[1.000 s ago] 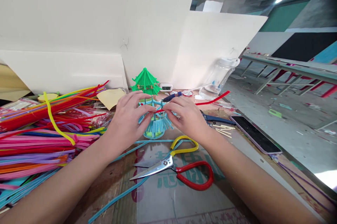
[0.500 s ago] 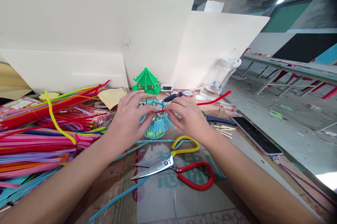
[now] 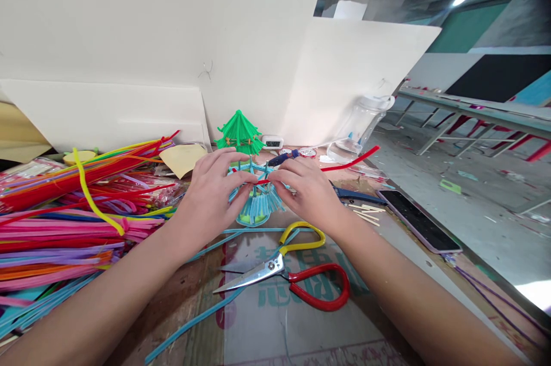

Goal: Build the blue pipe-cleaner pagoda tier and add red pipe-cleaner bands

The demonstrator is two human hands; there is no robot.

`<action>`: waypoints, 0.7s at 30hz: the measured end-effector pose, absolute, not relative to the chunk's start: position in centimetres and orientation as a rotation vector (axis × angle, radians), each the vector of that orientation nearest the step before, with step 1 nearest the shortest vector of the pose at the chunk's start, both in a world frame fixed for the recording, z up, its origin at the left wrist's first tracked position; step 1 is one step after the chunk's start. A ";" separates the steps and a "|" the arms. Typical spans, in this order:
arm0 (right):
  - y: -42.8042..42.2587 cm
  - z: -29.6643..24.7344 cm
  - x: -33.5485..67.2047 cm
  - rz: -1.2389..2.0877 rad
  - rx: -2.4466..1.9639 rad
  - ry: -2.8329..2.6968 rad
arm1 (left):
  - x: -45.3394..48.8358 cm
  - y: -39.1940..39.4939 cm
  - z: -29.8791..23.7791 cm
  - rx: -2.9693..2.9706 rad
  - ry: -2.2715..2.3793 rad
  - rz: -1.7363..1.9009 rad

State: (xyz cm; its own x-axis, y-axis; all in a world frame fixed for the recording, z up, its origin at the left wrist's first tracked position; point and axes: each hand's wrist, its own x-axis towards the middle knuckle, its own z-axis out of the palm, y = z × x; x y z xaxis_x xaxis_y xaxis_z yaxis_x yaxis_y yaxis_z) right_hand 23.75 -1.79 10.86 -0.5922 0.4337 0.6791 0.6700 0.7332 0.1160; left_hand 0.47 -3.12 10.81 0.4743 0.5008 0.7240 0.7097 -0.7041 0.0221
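Observation:
My left hand (image 3: 210,197) and my right hand (image 3: 307,191) meet over a small light-blue pipe-cleaner model (image 3: 257,205) standing on the table. Both hands pinch a red pipe cleaner (image 3: 344,164) that runs across the top of the model and sticks out up and to the right. Behind the blue model stands a green pipe-cleaner pagoda (image 3: 239,132). Fingertips of both hands touch the blue model's upper spokes.
A big pile of coloured pipe cleaners (image 3: 64,211) fills the left. Scissors (image 3: 288,271) with a yellow and a red handle lie in front of me, loose blue pipe cleaners (image 3: 189,326) beside them. A phone (image 3: 419,220), small wooden sticks (image 3: 365,212), a clear jar (image 3: 359,125) lie right.
Almost nothing has moved; the hands shifted very slightly on the red pipe cleaner and the view drifted a little.

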 end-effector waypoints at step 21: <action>-4.4 12.6 22.4 -0.377 -0.841 -2.198 | 1.5 -5.0 11.4 -2.518 -1.015 -1.159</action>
State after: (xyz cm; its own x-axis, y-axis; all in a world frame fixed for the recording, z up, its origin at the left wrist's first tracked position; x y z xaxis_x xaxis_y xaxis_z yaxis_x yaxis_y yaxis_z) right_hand 22.36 -4.38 12.56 -0.5114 0.4533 0.7301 0.6706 0.7418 0.0092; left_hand 1.48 -4.98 11.36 0.4603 0.5070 0.7288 0.6556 -0.7476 0.1061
